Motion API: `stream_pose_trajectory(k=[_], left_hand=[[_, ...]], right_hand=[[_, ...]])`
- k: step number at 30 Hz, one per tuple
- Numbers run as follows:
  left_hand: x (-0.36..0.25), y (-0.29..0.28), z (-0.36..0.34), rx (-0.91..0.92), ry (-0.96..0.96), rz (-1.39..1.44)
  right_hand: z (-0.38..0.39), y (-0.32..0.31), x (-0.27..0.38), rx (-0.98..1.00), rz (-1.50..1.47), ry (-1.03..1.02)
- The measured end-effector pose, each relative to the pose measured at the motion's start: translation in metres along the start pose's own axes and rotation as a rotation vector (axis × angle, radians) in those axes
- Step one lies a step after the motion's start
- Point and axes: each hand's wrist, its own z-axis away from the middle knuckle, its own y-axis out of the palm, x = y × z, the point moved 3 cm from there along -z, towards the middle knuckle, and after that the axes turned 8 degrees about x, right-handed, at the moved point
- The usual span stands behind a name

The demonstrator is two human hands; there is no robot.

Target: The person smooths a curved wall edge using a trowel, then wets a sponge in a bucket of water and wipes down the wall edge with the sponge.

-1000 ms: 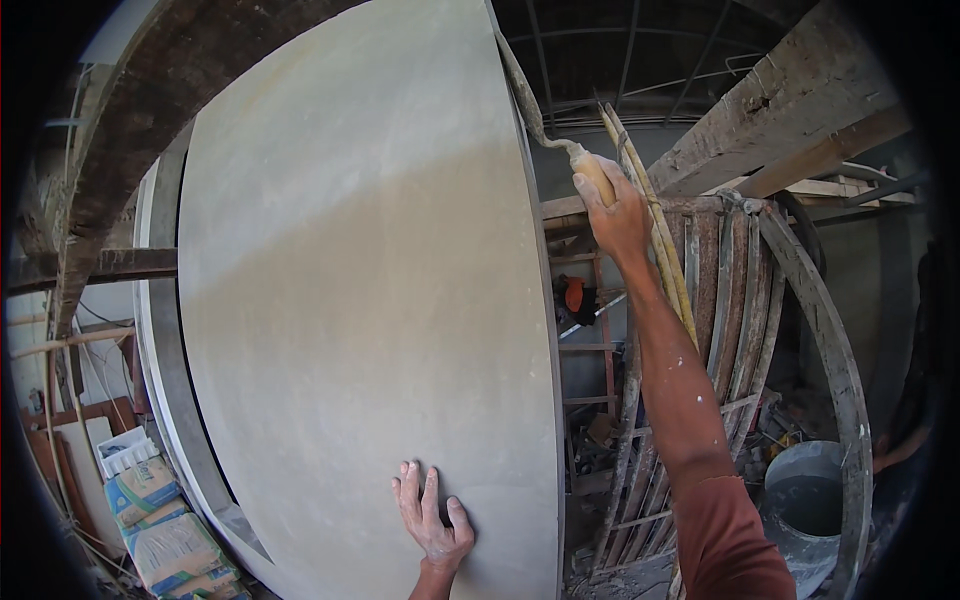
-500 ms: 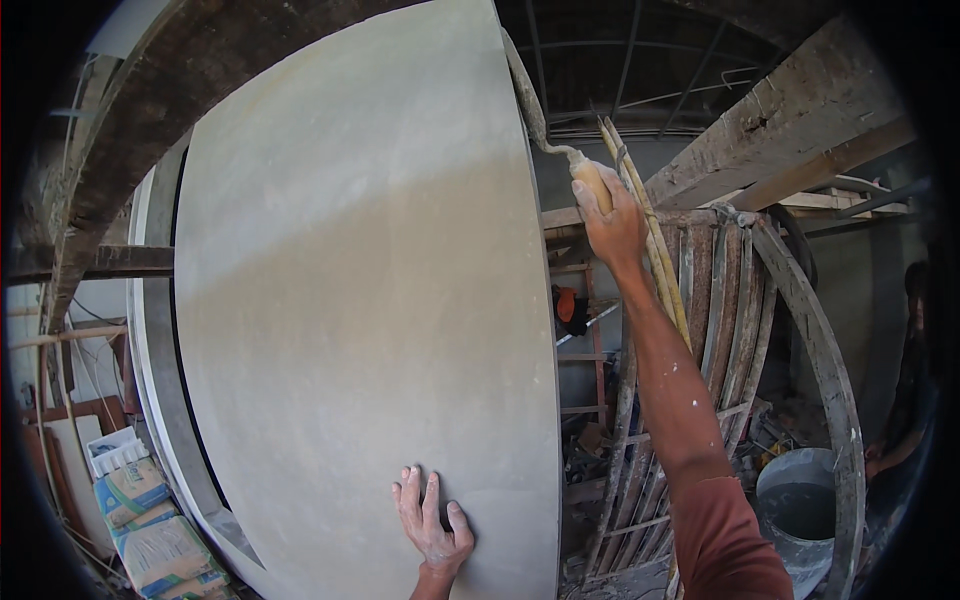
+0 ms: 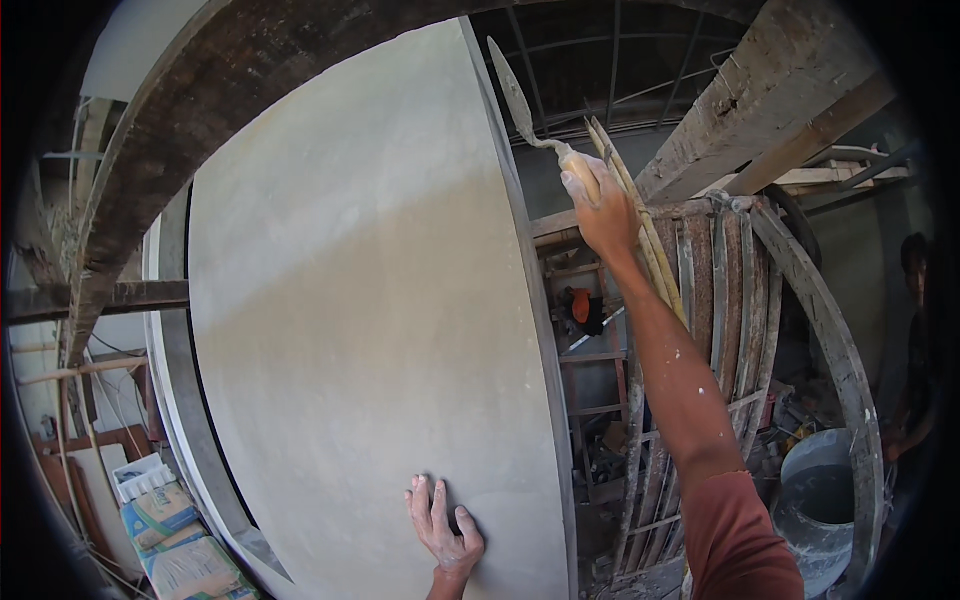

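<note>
Bldg site, fresh plastered wall, timber beams, cement sacks

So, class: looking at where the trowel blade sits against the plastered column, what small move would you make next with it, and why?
Probably draw the trowel down along the column's right edge. The right hand holds it by the handle, high up, with the blade lying at the top of that edge, while the left hand is pressed flat low on the grey plaster face, as if to steady. The edge below the blade looks like the stretch left to run.
</note>
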Motion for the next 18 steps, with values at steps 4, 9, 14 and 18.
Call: stream_pose_trajectory(k=[4,9,14,18], left_hand=[[0.002,0.001,0.002,0.025,0.001,-0.014],[-0.002,-0.001,-0.001,-0.024,0.009,-0.019],[-0.001,0.0,-0.001,-0.013,0.022,-0.02],[0.0,0.0,0.001,-0.007,0.023,-0.015]], right_hand=[[0.028,-0.009,-0.005,-0.006,-0.029,-0.029],[0.062,-0.019,-0.008,-0.064,-0.079,-0.079],[0.091,-0.023,-0.015,-0.06,-0.131,-0.098],[0.107,-0.025,-0.011,-0.005,-0.114,-0.136]])
